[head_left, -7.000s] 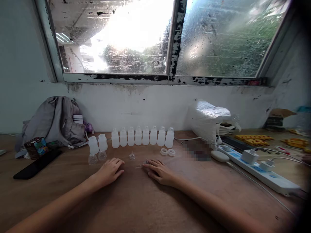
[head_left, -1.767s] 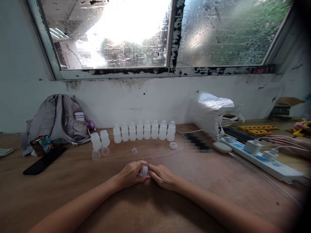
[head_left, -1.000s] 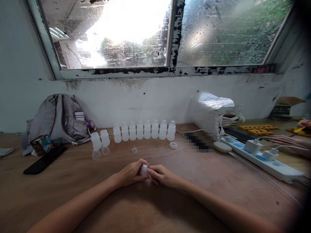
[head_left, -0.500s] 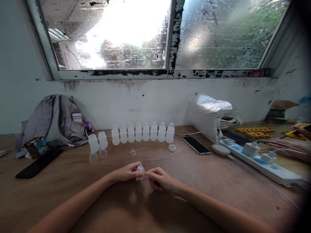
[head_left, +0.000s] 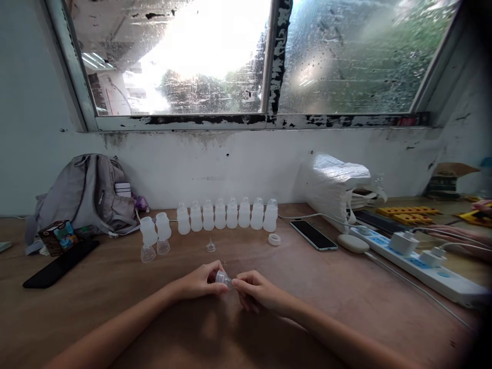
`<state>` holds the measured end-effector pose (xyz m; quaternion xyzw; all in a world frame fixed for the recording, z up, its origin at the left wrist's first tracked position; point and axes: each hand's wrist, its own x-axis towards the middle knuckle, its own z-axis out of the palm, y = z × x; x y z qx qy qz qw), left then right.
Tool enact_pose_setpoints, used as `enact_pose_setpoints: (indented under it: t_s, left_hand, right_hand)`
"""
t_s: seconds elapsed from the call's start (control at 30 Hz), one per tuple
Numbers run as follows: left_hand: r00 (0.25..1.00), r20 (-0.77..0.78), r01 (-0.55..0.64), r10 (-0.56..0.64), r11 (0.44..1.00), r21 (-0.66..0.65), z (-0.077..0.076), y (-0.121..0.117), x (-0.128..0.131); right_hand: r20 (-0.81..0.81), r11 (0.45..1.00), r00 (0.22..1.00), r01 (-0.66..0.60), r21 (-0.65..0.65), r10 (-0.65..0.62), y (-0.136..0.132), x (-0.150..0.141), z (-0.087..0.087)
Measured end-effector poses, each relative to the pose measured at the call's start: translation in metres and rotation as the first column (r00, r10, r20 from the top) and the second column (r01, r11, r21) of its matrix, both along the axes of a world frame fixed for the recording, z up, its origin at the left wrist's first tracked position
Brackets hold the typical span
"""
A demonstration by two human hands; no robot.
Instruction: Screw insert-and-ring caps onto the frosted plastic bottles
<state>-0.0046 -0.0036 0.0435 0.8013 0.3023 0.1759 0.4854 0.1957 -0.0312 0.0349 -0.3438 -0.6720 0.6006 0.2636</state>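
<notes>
In the head view, my left hand (head_left: pixel 207 282) is closed around a clear, ribbed bottle collar (head_left: pixel 222 278) above the table. A bottle teat (head_left: pixel 228 282) pokes out of the collar to the right, and the fingertips of my right hand (head_left: pixel 251 291) pinch its tip. Beyond my hands a loose clear teat (head_left: pixel 210 246) stands on the table. A white collar ring (head_left: pixel 274 239) lies to the right of it. Several frosted baby bottles with clear caps (head_left: pixel 231 214) stand in a row near the wall. Two uncapped bottles (head_left: pixel 148 231) are at the left, with clear dome caps (head_left: pixel 148 253) in front of them.
A grey backpack (head_left: pixel 92 195), small box (head_left: pixel 58 237) and black flat object (head_left: pixel 61 264) occupy the left. On the right lie a phone (head_left: pixel 313 235), a white puck-shaped device (head_left: pixel 352 243) and a power strip (head_left: pixel 449 282) with cables. Another person's hand (head_left: pixel 457 234) is at far right.
The view has tilted slightly, so everything sits a little lower. My hands have turned the collar slightly, and more of the teat shows between them. The other person's hand has shifted.
</notes>
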Motion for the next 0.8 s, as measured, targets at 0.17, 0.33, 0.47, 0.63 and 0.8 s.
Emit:
enact_pose_setpoints:
  t_s: [0.17, 0.33, 0.47, 0.63, 0.8]
  left_hand:
    - [0.971, -0.144, -0.123, 0.191, 0.915, 0.384, 0.006, -0.021, -0.003]
    - [0.956, -0.126, -0.156, 0.264, 0.824, 0.544, 0.003, -0.038, 0.005]
    - [0.956, -0.129, -0.118, 0.262, 0.749, 0.652, 0.002, -0.041, 0.007]
    - [0.965, -0.201, 0.027, 0.170, 0.694, 0.719, 0.008, -0.033, -0.002]
    - [0.910, -0.175, -0.049, 0.376, 0.515, 0.856, 0.028, 0.011, -0.034]
  right_hand:
    - [0.084, 0.998, 0.996, 0.008, 0.059, -0.013, 0.003, 0.000, -0.003]
    - [0.093, 0.999, 0.995, -0.028, 0.027, 0.026, -0.001, -0.004, 0.003]
    - [0.110, 0.991, 0.988, -0.115, 0.064, 0.108, -0.003, 0.000, 0.005]
    - [0.109, 0.984, 0.982, -0.165, 0.074, 0.156, 0.002, 0.002, 0.001]
    - [0.092, 0.980, 0.992, 0.066, 0.188, -0.085, 0.018, 0.008, -0.008]
